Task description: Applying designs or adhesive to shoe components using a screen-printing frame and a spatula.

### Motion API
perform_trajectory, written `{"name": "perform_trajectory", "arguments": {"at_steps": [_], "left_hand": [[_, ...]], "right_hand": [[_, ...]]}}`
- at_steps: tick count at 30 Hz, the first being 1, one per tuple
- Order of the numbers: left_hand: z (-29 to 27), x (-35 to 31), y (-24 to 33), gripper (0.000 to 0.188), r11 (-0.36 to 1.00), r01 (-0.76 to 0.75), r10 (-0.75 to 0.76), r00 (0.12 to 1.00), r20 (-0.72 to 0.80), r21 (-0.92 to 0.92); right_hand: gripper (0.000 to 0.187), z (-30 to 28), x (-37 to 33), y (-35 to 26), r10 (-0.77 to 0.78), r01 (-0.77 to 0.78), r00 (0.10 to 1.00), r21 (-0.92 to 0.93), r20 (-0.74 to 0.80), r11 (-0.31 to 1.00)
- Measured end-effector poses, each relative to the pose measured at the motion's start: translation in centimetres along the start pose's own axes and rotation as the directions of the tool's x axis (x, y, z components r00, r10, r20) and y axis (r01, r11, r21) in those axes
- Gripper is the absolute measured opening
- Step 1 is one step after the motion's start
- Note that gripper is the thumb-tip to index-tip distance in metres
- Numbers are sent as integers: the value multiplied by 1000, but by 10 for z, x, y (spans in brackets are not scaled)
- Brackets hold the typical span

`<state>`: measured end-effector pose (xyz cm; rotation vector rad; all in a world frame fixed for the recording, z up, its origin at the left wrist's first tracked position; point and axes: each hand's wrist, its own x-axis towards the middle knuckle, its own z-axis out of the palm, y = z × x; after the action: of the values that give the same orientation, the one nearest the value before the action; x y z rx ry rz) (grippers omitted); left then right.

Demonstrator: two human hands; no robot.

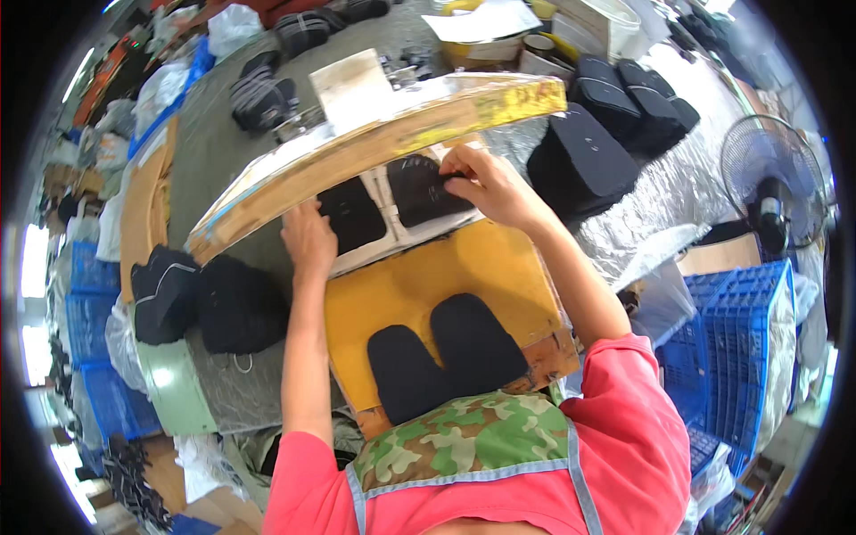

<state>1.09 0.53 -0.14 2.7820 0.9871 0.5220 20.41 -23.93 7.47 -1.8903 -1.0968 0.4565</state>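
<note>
Two black rounded fabric pieces lie side by side on a white board beneath a raised, tilted wooden frame. My right hand pinches the edge of the right piece, with finger and thumb closed on it. By the outer edge of the left piece rests my left hand, its fingers apart and partly under the frame. The frame hides the far ends of both pieces. Nearer to me, two more black rounded pieces lie on a yellow board.
Stacks of black pieces stand right and left of the board. Behind the frame are tubs and a white sheet. A fan and blue crates stand at the right, more blue crates at the left.
</note>
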Motion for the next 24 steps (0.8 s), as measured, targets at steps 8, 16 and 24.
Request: {"name": "perform_trajectory", "arguments": {"at_steps": [8,16,24], "left_hand": [[-7,-3,0,14,998,-57,57,998,1,-35],[-113,-97,-11,19,364,156,-234,970,72,-918],[-225,-134,-112,23,616,54,-515,783,-349,-786]], "right_hand": [[35,-171,-73,22,111,-93,865,61,-490,994],[36,-156,-28,77,13,-175,925,-395,-379,902],[28,-171,-56,66,-233,-230,902,-861,-363,454]]}}
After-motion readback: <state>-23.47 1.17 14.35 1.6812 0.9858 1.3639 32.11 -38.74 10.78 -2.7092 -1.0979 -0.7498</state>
